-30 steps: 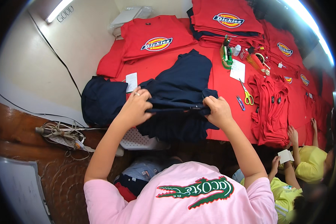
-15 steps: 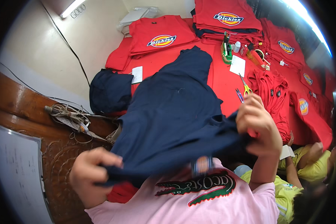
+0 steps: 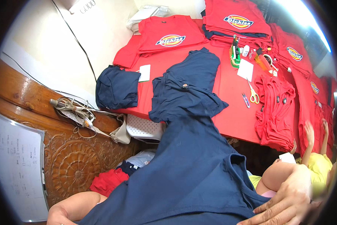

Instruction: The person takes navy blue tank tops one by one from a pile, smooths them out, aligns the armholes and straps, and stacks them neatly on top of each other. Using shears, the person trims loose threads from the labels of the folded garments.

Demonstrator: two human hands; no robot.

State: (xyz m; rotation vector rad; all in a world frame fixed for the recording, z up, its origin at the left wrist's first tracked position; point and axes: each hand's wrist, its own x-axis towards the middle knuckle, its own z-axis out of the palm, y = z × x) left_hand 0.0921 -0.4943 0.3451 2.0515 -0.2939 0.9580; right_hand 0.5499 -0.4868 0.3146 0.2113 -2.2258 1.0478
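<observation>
A navy blue shirt (image 3: 191,168) stretches from the table edge toward me, its lower part spread between my arms. A ribbed neckline or armhole shows on its right side. My right hand (image 3: 288,198) grips the shirt's near right edge, fingers lying over the cloth and thumb hidden. At the lower left, my left hand (image 3: 59,216) is beside the cloth's left edge; the frame cuts off its fingers. On the table, navy cloth (image 3: 187,95) with a small round badge lies bunched against the shirt's far end; whether they are one garment I cannot tell.
Red printed shirts (image 3: 170,33) lie stacked at the back. A folded navy garment (image 3: 118,88) sits at left. Yellow scissors (image 3: 254,95), a thread snipper (image 3: 245,100) and red garments (image 3: 275,108) lie at right. Coiled cable (image 3: 73,112) hangs left. A co-worker's hands (image 3: 309,133) are far right.
The shirt has come down toward me and spread wider, with its far end drawn back from the table. Both my hands have moved lower and outward. The co-worker's hands have risen.
</observation>
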